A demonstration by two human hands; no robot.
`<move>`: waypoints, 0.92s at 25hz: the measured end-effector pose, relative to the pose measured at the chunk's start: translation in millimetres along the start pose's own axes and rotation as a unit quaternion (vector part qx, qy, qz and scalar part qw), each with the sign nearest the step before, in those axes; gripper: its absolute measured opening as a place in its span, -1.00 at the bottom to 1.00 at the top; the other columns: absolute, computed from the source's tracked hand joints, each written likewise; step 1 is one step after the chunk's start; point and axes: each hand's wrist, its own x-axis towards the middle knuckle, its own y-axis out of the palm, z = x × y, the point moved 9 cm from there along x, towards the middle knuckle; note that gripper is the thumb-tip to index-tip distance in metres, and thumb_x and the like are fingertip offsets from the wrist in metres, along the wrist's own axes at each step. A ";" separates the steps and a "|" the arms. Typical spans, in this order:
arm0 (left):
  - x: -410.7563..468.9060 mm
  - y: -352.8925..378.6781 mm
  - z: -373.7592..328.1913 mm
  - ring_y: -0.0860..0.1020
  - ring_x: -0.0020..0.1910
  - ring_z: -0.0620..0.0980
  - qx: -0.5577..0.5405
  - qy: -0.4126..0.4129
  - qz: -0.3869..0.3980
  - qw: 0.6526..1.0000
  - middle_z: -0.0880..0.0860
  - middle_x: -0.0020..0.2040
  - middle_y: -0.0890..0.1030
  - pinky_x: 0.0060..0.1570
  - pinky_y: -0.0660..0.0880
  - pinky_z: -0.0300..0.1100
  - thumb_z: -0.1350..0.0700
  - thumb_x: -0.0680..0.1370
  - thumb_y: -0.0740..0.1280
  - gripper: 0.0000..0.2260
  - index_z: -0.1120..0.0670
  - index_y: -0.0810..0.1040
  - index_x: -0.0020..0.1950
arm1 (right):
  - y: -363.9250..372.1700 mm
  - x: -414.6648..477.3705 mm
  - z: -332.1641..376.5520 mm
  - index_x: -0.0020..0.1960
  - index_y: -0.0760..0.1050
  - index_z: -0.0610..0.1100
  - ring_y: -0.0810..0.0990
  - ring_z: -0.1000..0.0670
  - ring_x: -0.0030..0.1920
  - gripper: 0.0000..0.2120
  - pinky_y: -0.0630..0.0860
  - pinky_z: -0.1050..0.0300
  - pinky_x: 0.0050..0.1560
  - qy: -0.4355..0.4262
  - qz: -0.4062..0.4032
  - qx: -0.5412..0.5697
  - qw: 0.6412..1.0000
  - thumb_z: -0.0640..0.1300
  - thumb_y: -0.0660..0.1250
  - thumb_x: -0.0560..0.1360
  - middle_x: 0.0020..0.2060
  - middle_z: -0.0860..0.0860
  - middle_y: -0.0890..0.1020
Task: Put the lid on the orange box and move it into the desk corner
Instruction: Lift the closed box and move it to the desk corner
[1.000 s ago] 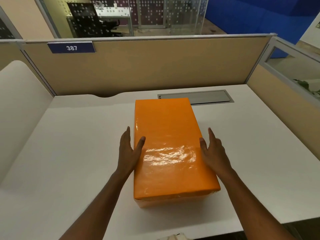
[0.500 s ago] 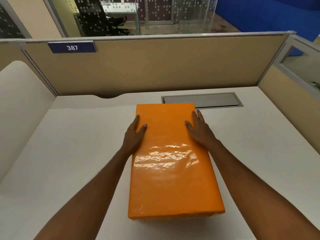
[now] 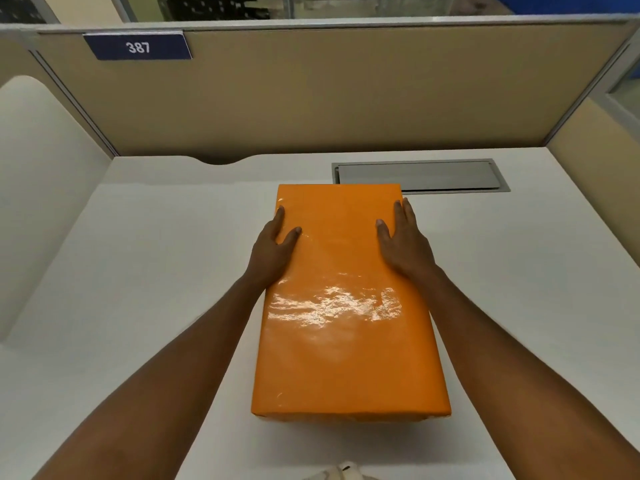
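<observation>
The orange box [image 3: 346, 341] lies lengthwise in the middle of the white desk [image 3: 156, 271] with its glossy orange lid on top. My left hand [image 3: 273, 251] clasps the box's left edge toward the far end, thumb on the lid and fingers down the side. My right hand [image 3: 405, 244] grips the right edge the same way, opposite the left. The box's far end reaches the near rim of the grey cable hatch [image 3: 420, 175].
Beige partition walls close the desk at the back [image 3: 346, 98] and at the right [image 3: 599, 161]. A blue tag reading 387 [image 3: 138, 46] hangs on the back wall. A white rounded panel [image 3: 38, 168] stands along the left side.
Both hands slid forward along the box's sides from the near half toward the far end. The box moved a little farther back on the desk, up to the hatch.
</observation>
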 end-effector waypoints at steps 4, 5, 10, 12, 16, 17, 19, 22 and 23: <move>-5.0 -3.2 -6.2 0.31 0.45 0.21 0.055 -0.003 -0.007 0.998 0.15 0.52 0.25 0.42 0.26 0.17 -0.18 0.58 0.11 -0.39 -0.04 -0.01 0.56 | -1.2 -1.7 1.0 0.54 -0.12 -0.06 0.20 -0.18 0.48 -0.35 0.27 -0.18 0.35 0.009 0.023 0.020 0.999 0.21 -0.03 0.57 0.56 0.02 -0.09; -8.3 -7.5 -8.4 0.29 0.46 0.21 0.077 -0.006 -0.026 0.997 0.16 0.53 0.24 0.42 0.25 0.19 -0.20 0.57 0.12 -0.38 -0.04 0.01 0.56 | -3.0 -2.6 1.0 0.54 -0.11 -0.06 0.18 -0.18 0.49 -0.35 0.25 -0.20 0.37 0.017 0.025 0.042 0.999 0.20 -0.01 0.57 0.56 -0.01 -0.05; -46.5 -36.4 -26.0 0.35 0.44 0.16 0.042 0.008 -0.127 0.991 0.14 0.47 0.38 0.43 0.25 0.16 -0.15 0.60 0.06 -0.48 0.08 0.29 0.48 | -54.8 -31.9 -6.2 0.42 0.28 -0.14 0.39 -0.19 0.37 -0.51 0.38 -0.17 0.32 0.056 -0.131 0.203 0.969 0.07 0.15 0.57 0.40 -0.14 0.40; -73.4 -45.6 -21.9 0.47 0.34 0.11 0.021 -0.009 -0.144 0.989 0.14 0.37 0.50 0.36 0.36 0.11 -0.10 0.61 0.10 -0.55 0.13 0.45 0.38 | -63.5 -56.3 -17.7 0.35 0.38 -0.16 0.47 -0.17 0.30 -0.58 0.45 -0.09 0.25 0.055 -0.138 0.219 0.964 0.04 0.15 0.58 0.32 -0.14 0.49; -153.5 -51.3 15.8 0.61 0.07 0.01 -0.108 -0.072 -0.176 0.976 0.06 0.14 0.65 0.19 0.51 0.09 -0.06 0.57 0.25 -0.68 0.10 0.62 0.17 | -39.8 -127.0 -49.2 0.36 0.30 -0.04 0.45 -0.11 0.31 -0.48 0.44 0.03 0.14 0.058 -0.016 0.266 0.962 0.23 0.09 0.52 0.35 -0.07 0.45; -172.1 -47.1 27.0 0.61 0.10 0.04 -0.144 -0.091 -0.172 0.970 0.05 0.15 0.66 0.17 0.53 0.09 -0.07 0.55 0.28 -0.71 0.04 0.63 0.16 | -30.3 -144.2 -55.0 0.38 0.23 0.01 0.42 -0.11 0.32 -0.41 0.44 -0.01 0.16 0.068 0.019 0.287 0.955 0.30 0.07 0.46 0.38 -0.04 0.39; -199.6 -31.6 42.5 0.61 0.13 0.02 -0.200 -0.113 -0.143 0.963 -0.07 0.11 0.66 0.11 0.56 0.01 -0.10 0.54 0.29 -0.80 -0.16 0.62 0.11 | -11.8 -173.6 -62.4 0.40 0.14 0.07 0.39 -0.10 0.34 -0.34 0.44 -0.11 0.24 0.087 0.074 0.344 0.932 0.34 0.06 0.38 0.42 -0.02 0.31; -215.4 -1.3 50.6 0.60 0.18 0.01 -0.282 -0.111 -0.079 0.950 -0.13 0.22 0.60 0.13 0.55 0.01 -0.11 0.57 0.21 -0.72 -0.24 0.51 0.27 | 9.5 -200.0 -62.4 0.43 0.08 0.17 0.41 -0.05 0.31 -0.36 0.42 -0.18 0.28 0.096 0.118 0.421 0.894 0.33 0.04 0.40 0.44 0.03 0.28; -216.9 5.3 51.7 0.60 0.18 0.02 -0.311 -0.107 -0.070 0.942 -0.11 0.25 0.59 0.13 0.56 0.03 -0.10 0.58 0.20 -0.68 -0.24 0.45 0.33 | 14.3 -204.5 -61.0 0.46 0.04 0.20 0.37 -0.05 0.35 -0.35 0.39 -0.20 0.31 0.095 0.123 0.436 0.886 0.33 0.03 0.41 0.47 0.06 0.24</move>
